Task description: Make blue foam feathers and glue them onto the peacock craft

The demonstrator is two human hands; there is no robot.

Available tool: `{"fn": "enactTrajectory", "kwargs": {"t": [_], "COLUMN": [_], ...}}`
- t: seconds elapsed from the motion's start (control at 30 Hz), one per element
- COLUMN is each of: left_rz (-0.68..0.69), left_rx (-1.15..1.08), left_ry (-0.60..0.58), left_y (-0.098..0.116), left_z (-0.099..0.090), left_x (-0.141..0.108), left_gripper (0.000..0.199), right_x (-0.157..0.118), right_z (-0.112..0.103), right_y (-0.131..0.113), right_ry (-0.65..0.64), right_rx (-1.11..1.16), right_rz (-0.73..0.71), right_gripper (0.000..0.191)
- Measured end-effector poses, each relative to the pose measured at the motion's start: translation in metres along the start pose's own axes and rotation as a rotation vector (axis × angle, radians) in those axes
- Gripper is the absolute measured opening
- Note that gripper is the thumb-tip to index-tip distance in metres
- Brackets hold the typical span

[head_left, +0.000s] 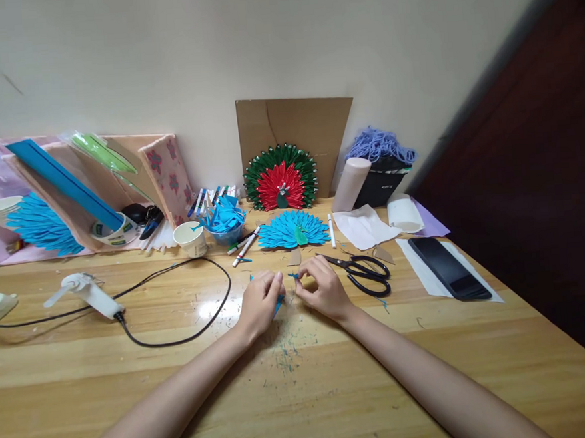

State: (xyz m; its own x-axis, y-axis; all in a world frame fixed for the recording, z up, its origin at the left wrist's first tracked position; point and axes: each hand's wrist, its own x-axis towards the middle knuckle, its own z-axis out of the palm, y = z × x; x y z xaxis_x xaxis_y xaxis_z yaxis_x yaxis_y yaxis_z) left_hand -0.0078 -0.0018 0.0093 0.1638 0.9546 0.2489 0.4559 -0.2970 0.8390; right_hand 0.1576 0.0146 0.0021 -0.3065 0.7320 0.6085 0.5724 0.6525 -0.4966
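My left hand [259, 304] is closed near the middle of the table, with bits of blue paper [278, 305] showing at its fingers. Between the thumb and forefinger of my right hand [322, 290] is pinched a small blue piece [293, 275], too small to tell its exact shape. The two hands are a short gap apart. Just behind them lies a blue paper peacock [293, 229] with a green body. Black-handled scissors [363, 271] rest to the right of my right hand. Small blue and dark scraps [288, 353] are scattered on the wood in front.
A hot glue gun [90, 296] with a black cable lies at left. Behind are a paper cup [190, 238], a bowl of blue strips [226, 223] and markers [246, 247]. A green-and-red peacock [280, 180] leans on cardboard [296, 122]. At right lies a phone [449, 268].
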Motion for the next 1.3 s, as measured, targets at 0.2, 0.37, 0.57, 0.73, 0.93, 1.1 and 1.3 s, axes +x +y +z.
{"fn": "enactTrajectory", "kwargs": {"t": [0.2, 0.37, 0.57, 0.73, 0.93, 1.1, 1.3], "left_rz": [0.100, 0.042, 0.009, 0.041, 0.056, 0.060, 0.052], "left_rx": [0.065, -0.021, 0.002, 0.053, 0.119, 0.140, 0.126], "left_ry": [-0.115, -0.069, 0.036, 0.119, 0.120, 0.128, 0.164], "left_y": [0.004, -0.004, -0.008, -0.009, -0.009, -0.009, -0.010], "left_z": [0.001, 0.004, 0.005, 0.003, 0.002, 0.002, 0.002], "left_x": [-0.004, -0.002, -0.003, -0.003, -0.003, -0.003, -0.004], "left_gripper": [0.037, 0.032, 0.033, 0.033, 0.034, 0.033, 0.030], "right_x": [-0.005, -0.006, -0.003, 0.015, 0.039, 0.043, 0.042], "right_z": [0.001, 0.004, 0.002, 0.004, 0.024, 0.033, 0.033], "right_y": [-0.002, -0.008, -0.001, 0.033, 0.053, 0.049, 0.048], "right_ry": [0.001, -0.045, 0.002, 0.029, -0.008, -0.040, -0.096], "right_rx": [-0.213, -0.246, -0.106, 0.050, 0.016, 0.036, 0.178], "right_rz": [-0.185, -0.243, -0.090, 0.356, 0.471, 0.508, 0.535], "right_gripper": [0.008, 0.013, 0.007, 0.010, 0.012, 0.011, 0.010]}}
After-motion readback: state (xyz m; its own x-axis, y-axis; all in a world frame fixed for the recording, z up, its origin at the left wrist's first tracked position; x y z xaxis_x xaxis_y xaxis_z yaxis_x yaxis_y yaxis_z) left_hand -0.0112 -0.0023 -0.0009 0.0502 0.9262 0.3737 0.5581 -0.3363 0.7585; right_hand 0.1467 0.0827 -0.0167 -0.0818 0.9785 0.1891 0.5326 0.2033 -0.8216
